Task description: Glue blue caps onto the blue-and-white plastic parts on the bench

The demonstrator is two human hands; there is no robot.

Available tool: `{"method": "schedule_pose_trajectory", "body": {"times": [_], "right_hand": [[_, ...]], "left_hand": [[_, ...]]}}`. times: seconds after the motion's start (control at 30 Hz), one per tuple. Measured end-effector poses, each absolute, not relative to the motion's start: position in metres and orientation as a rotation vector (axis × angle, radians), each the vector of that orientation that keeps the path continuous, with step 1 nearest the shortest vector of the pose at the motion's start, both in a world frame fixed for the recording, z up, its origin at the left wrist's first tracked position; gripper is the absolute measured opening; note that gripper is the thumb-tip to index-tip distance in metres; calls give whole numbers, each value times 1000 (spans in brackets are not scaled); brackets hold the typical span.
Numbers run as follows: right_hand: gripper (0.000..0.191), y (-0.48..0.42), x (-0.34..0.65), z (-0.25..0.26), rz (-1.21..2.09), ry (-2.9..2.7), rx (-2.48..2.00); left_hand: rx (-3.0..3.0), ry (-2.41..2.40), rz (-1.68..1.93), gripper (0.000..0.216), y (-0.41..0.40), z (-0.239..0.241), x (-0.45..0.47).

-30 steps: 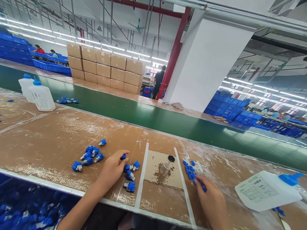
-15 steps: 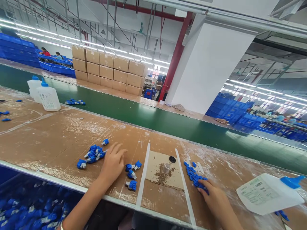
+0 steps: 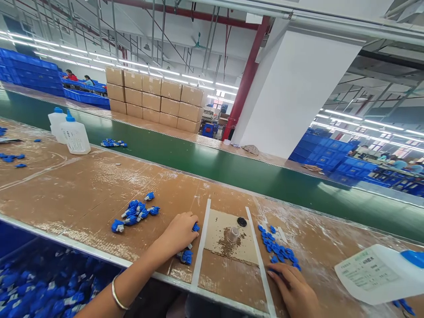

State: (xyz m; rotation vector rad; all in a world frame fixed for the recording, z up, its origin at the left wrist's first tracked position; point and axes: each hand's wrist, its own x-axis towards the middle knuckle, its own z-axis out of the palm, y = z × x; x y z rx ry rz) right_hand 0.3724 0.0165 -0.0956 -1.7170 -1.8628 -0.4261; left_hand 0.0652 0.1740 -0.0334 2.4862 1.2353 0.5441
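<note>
My left hand (image 3: 181, 230), wearing a bangle at the wrist, is curled over small blue-and-white parts left of the taped board. A bit of blue part (image 3: 195, 227) shows at its fingertips, and another blue-and-white part (image 3: 186, 257) lies just below. To the right, my right hand (image 3: 294, 287) has thumb and fingers pinched together on a small blue piece, mostly hidden. Just above it lies a pile of blue pieces (image 3: 280, 251). Between the hands, a small clear cup (image 3: 233, 235) stands on a wet-spotted cardboard square (image 3: 212, 238), with a black round cap (image 3: 242, 221) behind it.
A heap of blue-and-white parts (image 3: 135, 213) lies at left. One white bottle (image 3: 374, 274) lies tilted at right; two bottles (image 3: 76, 136) stand far left. Behind runs a green conveyor belt (image 3: 212, 158). Below the table edge is a bin of blue parts (image 3: 36, 287).
My left hand has moved right, from beside the heap onto the parts near the tape, and its fingers have curled. My right hand has drawn back toward me from the blue pile.
</note>
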Motion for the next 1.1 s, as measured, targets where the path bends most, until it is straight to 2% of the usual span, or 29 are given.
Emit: {"method": "schedule_pose_trajectory", "body": {"times": [0.2,0.4,0.6,0.9,1.1], "right_hand": [[33,16,379,-102,-601,-1864,-1680],[36,15,379,-106,-684,-1909,-1655],[38,6,372,-103,-705,-1845,-1706],[44,4,368,-108,-653,-1647,-1899],[44,9,374,-101,-515,-1750,-1882]], "left_hand": [[2491,1204,588,23,169,-31,70],[2283,1100,971,26,164,-36,64],[2075,1105,1181,26,160,-41,58],[2076,1169,1191,26,159,-33,56],[2046,1178,1139,26,156,-30,57]]}}
